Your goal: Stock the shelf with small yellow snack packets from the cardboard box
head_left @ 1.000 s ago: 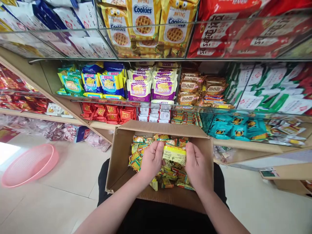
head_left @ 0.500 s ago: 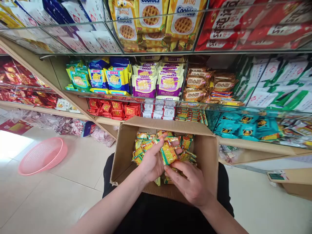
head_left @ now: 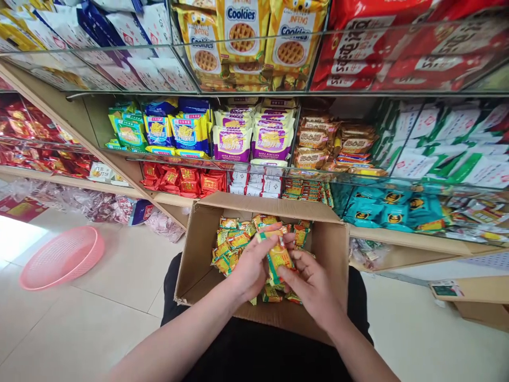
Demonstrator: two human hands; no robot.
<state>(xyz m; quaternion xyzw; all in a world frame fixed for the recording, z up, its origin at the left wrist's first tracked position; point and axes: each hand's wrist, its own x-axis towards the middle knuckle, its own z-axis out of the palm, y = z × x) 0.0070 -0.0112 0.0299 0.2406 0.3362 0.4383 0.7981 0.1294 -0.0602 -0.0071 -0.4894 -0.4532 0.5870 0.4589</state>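
Observation:
An open cardboard box rests on my lap, filled with several small yellow, green and orange snack packets. My left hand is closed around a stack of these yellow snack packets, held upright above the box. My right hand pinches the same stack from the right side, fingers curled against it. Both hands meet over the middle of the box.
Glass shelves ahead hold cookie bags, purple soda biscuit packs, red packets and teal packs. A pink plastic basket lies on the tiled floor at left. A wooden ledge runs at right.
The packet stack went from lying flat between both hands to standing upright. My right hand slid under and beside it. The camera view shifted slightly.

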